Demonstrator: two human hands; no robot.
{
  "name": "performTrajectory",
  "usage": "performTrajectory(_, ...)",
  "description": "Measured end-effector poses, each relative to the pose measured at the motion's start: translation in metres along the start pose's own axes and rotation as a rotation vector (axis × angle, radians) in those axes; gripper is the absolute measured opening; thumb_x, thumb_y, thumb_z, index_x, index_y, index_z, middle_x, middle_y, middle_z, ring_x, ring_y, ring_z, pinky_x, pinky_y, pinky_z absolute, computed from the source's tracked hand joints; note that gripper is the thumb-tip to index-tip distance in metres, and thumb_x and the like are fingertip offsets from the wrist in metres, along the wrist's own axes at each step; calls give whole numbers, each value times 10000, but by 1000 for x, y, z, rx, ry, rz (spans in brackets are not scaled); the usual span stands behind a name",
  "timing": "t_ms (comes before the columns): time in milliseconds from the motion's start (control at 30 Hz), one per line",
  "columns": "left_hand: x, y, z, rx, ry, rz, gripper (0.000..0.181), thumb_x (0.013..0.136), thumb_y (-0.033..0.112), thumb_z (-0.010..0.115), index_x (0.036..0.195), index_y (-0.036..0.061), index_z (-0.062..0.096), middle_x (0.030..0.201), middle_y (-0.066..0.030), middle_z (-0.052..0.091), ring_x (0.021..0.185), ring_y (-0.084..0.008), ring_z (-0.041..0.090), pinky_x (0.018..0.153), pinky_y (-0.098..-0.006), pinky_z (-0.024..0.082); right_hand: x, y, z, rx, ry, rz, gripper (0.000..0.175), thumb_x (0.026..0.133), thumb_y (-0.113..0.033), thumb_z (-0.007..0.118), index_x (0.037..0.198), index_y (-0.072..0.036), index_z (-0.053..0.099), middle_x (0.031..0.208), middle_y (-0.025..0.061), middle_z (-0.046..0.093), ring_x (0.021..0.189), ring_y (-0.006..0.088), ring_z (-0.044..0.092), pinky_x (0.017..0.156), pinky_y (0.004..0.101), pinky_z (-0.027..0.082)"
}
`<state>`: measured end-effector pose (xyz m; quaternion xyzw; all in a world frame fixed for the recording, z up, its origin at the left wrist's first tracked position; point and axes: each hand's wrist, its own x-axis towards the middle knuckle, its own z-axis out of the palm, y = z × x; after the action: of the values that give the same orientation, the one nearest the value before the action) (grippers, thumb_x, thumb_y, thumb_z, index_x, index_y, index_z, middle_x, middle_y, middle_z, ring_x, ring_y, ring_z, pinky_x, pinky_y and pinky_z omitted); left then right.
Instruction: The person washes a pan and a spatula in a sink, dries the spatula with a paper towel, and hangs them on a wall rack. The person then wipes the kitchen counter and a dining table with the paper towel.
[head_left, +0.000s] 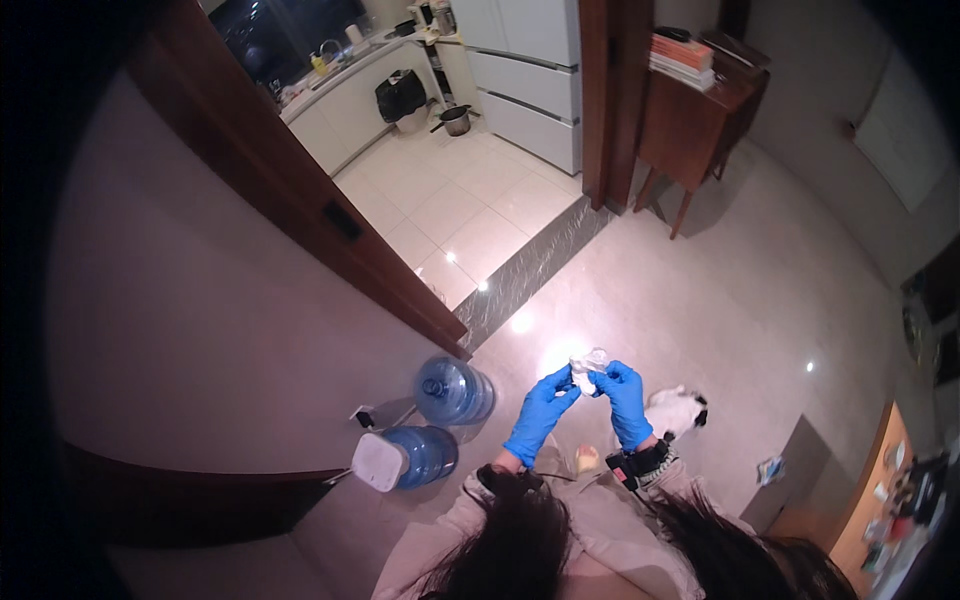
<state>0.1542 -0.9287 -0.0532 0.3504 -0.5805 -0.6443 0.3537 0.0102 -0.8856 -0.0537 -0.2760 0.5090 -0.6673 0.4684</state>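
Note:
My left hand (541, 414) and my right hand (627, 401) both wear blue disposable gloves. In front of my body they pinch a small crumpled white thing (587, 367) from its two sides. It looks like tissue or thin plastic; the picture does not settle which. It is held above the shiny floor, just on this side of the dark stone threshold (517, 274). A black device is strapped at my right wrist.
At left stand two blue water-cooler bottles (463, 390), the nearer bottle (431, 457) with a white device on top. A small black-and-white animal (671, 411) is by my right wrist. A brown wooden door frame (345, 217) borders the kitchen. A wooden cabinet (686, 135) and an orange-edged table (870, 472) stand right.

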Motion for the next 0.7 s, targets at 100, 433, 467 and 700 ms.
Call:
performTrajectory(100,72,11,-29,-31,39,4,494,787,35,602,1239,-33,414,1006,-63,583,844,-106,563,749,-229,464,85,9,30,36,-72,65,142,761,-68,631,667,-48,526,613,35,556,553,92,526,521,211,421)
performTrajectory(433,377,50,-209,-6,275,-135,306,751,49,645,1032,-31,556,917,-65,618,782,-89,572,675,-219,473,400,8,190,1,-198,148,131,771,-107,642,825,-29,551,733,57,595,631,104,568,574,215,446)
performTrajectory(467,415,51,-224,-85,361,-55,258,761,103,648,978,-15,573,794,-41,618,678,-95,573,585,-208,459,436,4,205,42,-216,109,175,769,-110,638,890,-25,543,766,55,595,660,109,569,594,224,446)
performTrajectory(700,629,73,-290,-208,377,-65,215,769,117,634,926,-23,590,762,-48,611,650,-97,569,587,-216,459,629,-17,259,-51,-224,-89,473,748,-22,630,1187,-11,456,925,44,552,780,108,531,691,227,447)
